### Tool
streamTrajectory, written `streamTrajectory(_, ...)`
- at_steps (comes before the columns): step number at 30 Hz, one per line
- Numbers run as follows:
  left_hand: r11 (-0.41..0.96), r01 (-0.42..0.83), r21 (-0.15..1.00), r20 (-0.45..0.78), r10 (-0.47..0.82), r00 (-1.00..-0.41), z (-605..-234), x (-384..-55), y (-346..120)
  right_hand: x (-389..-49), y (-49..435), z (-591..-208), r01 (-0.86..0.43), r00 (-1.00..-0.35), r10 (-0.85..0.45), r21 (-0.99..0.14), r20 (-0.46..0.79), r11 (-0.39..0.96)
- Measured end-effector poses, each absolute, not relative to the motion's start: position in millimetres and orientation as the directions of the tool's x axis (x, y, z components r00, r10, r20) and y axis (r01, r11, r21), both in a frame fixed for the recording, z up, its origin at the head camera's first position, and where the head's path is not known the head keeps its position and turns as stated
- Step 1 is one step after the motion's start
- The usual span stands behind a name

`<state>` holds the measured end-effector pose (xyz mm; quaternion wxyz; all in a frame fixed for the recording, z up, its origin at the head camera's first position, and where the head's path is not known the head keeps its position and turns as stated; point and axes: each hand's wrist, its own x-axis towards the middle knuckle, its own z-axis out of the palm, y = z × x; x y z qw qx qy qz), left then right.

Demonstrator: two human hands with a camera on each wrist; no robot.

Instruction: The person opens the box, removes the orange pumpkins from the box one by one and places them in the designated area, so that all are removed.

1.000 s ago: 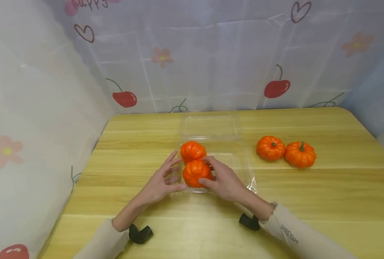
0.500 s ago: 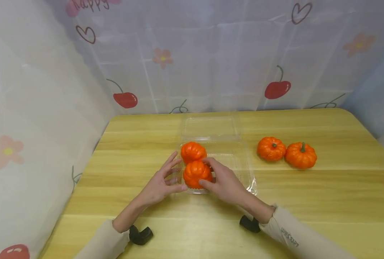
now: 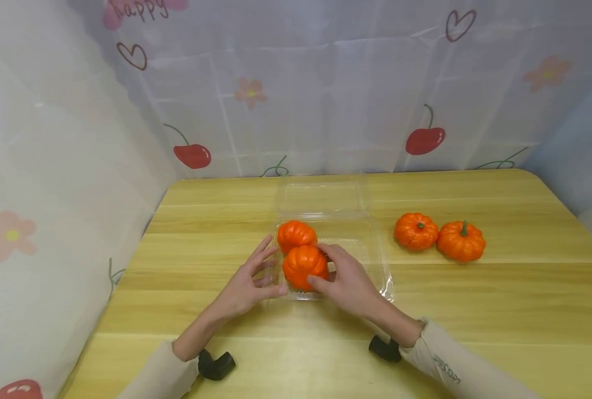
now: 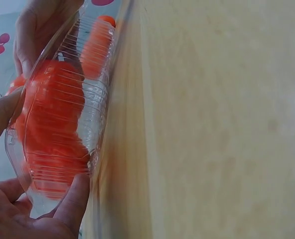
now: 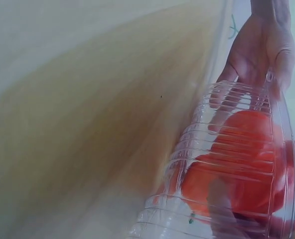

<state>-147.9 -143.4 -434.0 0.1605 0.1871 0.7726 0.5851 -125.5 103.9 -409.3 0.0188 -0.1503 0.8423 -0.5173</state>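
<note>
A clear plastic clamshell container (image 3: 387, 280) lies with its lid folded back on the table. Two small orange pumpkins fill its left side: a rear pumpkin (image 3: 296, 235) and, touching it, a front pumpkin (image 3: 301, 269). My right hand (image 3: 348, 280) grips the front pumpkin from the right, thumb in front and fingers behind. My left hand (image 3: 243, 288), fingers spread, is at the container's left side. In the left wrist view its fingertips (image 4: 77, 194) lie against the ribbed outer wall. The right wrist view shows the pumpkins (image 5: 247, 164) through that plastic.
Two more orange pumpkins, one with a short stem (image 3: 416, 231) and one with a longer green stem (image 3: 462, 242), sit side by side on the wooden table (image 3: 515, 310), right of the container. A printed cloth (image 3: 316, 111) hangs behind the table's back edge.
Both hands keep nearly the same places. The front pumpkin has shifted very slightly right against the rear one, with the right hand still holding it.
</note>
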Motion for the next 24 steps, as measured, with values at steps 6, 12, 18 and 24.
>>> streamTrajectory(6, 0.246, 0.087, 0.965, -0.04, 0.47, -0.882, -433, -148, -143, -125, 108, -408, -0.211, -0.954, -0.276, -0.919, 0.119, 0.334)
streamTrajectory(12, 0.255, 0.084, 0.963, -0.046, 0.466, -0.884, -434, -148, -144, -123, 111, -406, -0.201, -0.95, -0.287, -0.946, 0.125, 0.254)
streamTrajectory(18, 0.259, 0.09, 0.962, -0.043, 0.466, -0.884, -433, -149, -144, -123, 114, -405, -0.206, -0.945, -0.294, -0.957, 0.14, 0.206)
streamTrajectory(24, 0.266, 0.087, 0.96, -0.047, 0.46, -0.886, -432, -148, -143, -124, 116, -404, -0.247, -0.946, -0.264, -0.945, 0.188, 0.214)
